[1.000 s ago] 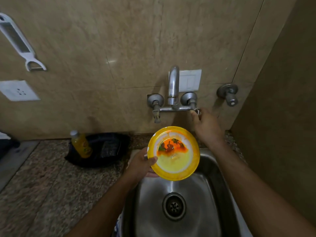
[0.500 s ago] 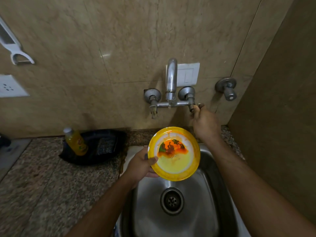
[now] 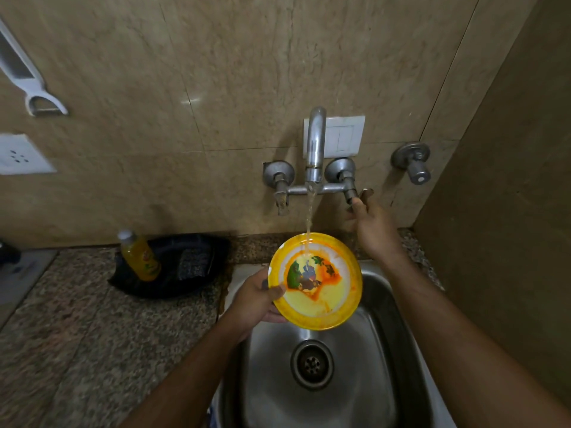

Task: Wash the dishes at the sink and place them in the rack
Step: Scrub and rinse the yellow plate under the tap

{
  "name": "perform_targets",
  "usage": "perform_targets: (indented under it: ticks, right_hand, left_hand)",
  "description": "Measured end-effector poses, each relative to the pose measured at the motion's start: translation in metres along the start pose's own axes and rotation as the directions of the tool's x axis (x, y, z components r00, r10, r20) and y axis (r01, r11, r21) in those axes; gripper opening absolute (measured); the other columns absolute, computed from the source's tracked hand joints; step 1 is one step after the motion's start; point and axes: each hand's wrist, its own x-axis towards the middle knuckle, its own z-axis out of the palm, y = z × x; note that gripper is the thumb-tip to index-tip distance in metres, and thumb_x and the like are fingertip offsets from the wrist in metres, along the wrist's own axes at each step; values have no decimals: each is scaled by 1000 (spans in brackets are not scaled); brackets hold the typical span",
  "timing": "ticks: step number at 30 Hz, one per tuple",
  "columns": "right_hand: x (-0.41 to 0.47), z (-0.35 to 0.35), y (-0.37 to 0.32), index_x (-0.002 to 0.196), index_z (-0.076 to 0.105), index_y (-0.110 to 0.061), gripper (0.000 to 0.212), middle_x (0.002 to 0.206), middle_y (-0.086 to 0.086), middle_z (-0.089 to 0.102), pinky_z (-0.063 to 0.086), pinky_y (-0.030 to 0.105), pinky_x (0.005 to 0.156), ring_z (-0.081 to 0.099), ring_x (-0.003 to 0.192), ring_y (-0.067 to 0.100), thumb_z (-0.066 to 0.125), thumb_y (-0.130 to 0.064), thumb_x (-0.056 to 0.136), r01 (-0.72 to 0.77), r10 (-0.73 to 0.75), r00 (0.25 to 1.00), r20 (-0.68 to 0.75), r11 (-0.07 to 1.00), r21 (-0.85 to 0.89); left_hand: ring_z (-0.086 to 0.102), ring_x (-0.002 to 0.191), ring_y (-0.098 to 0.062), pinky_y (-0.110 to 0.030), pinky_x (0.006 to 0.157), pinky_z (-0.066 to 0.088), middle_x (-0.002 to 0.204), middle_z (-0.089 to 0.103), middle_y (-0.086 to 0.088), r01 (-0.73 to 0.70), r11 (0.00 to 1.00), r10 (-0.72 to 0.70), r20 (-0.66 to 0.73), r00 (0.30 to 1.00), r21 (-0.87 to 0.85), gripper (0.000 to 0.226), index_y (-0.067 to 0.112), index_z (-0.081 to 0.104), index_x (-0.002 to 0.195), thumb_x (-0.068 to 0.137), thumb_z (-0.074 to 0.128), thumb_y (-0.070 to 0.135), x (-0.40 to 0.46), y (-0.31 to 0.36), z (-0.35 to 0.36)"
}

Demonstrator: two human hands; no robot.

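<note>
- Wall (image 3: 216, 88): beige stone-look tiles, glossy, with thin joints; a white switch plate (image 3: 343, 137) sits behind the spout and a white socket (image 3: 18, 154) at far left.
- Table (image 3: 77, 329): speckled granite, brown and grey, matt.
- Sink (image 3: 380, 350): stainless steel, rounded rectangular basin, wet sheen; round perforated drain (image 3: 312, 364) in its floor.
- Black bag (image 3: 185, 264): soft, crumpled, lying on the table against the wall, left of the sink.
- Plate (image 3: 327, 291): round, yellow rim, pale centre with a printed picture and orange smears; held tilted above the sink, under the running water.
- Tap (image 3: 315, 149): dull metal, arched spout, two side valves on a cross pipe; a thin stream of water (image 3: 310, 214) falls onto the plate's far rim.
- Left hand (image 3: 256, 299): grips the plate's left edge, thumb on top, fingers curled beneath.
- Right hand (image 3: 374, 227): raised at the right valve handle (image 3: 355, 196), fingers pinching it.
- Bottle (image 3: 139, 254): clear plastic, white cap, orange-yellow liquid inside; leans against the bag.
- Peeler (image 3: 34, 84): white plastic, hanging on the wall at upper left.
- Wall valve (image 3: 412, 162): round metal knob, right of the tap.
</note>
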Motion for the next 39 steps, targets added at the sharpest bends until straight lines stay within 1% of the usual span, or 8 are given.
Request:
perform_targets:
  ticks: [3,8,12,16,21,25,31,39]
  right_hand:
    - [-19,3,25,95,65,-21,40,85,6,71,53,44,77,67,83,29,40,-52,92,-109,110,994,22,993,-47]
    - [-69,19,54,99,71,-17,22,100,8,69,53,39,80,65,93,32,56,-14,84,33,-55,996,-75,962,-272]
    - [-83,44,51,101,71,-15,26,107,8,68,51,37,81,63,98,29,54,-15,81,287,-195,941,275,893,-347]
    - [-73,77,41,111,64,-11,28,114,14,61,45,40,90,57,105,33,58,-12,83,217,-126,944,305,933,-286]
    - [-83,89,52,89,65,-20,14,102,5,61,37,33,94,55,101,25,57,-14,79,495,-261,734,627,837,-232]
    - [-66,88,55,106,58,-18,28,116,10,56,39,40,91,51,108,31,57,-25,80,400,-207,876,436,816,-417]
    - [-92,85,63,104,57,-22,29,110,7,54,43,40,89,51,98,29,62,-26,75,691,-414,679,606,639,-338]
    - [-83,87,70,126,56,-15,47,125,6,57,43,36,100,56,114,27,53,-30,82,470,-254,863,436,720,-510]
  left_hand:
    - [74,72,-26,-36,57,60,110,70,-11,26,999,-25,-23,999,27,29,17,57,126,98,58,16,1,5,-4]
    - [70,58,-24,-34,48,59,89,70,-11,49,987,-33,-107,994,151,22,20,60,117,99,53,11,8,13,-11]
    - [68,49,-18,-30,42,55,84,68,-10,36,966,-18,-76,997,255,25,22,59,116,98,52,7,11,20,-6]
    - [68,53,-26,-41,51,61,81,68,-11,52,959,-36,-64,997,279,30,26,61,104,93,53,-1,19,23,4]
    - [66,47,-23,-38,44,58,77,67,-13,48,957,-29,-69,997,286,29,23,63,98,91,53,-3,22,30,-1]
    - [67,54,-28,-38,45,58,85,67,-19,58,955,-42,-60,997,289,27,20,63,105,93,53,-2,21,31,0]
    - [69,59,-34,-37,43,57,101,68,-26,126,935,-100,-93,991,331,31,15,59,121,93,55,3,25,33,-9]
    - [68,61,-34,-35,43,57,89,68,-22,182,909,-163,-82,983,374,22,15,59,106,93,51,-1,21,43,-3]
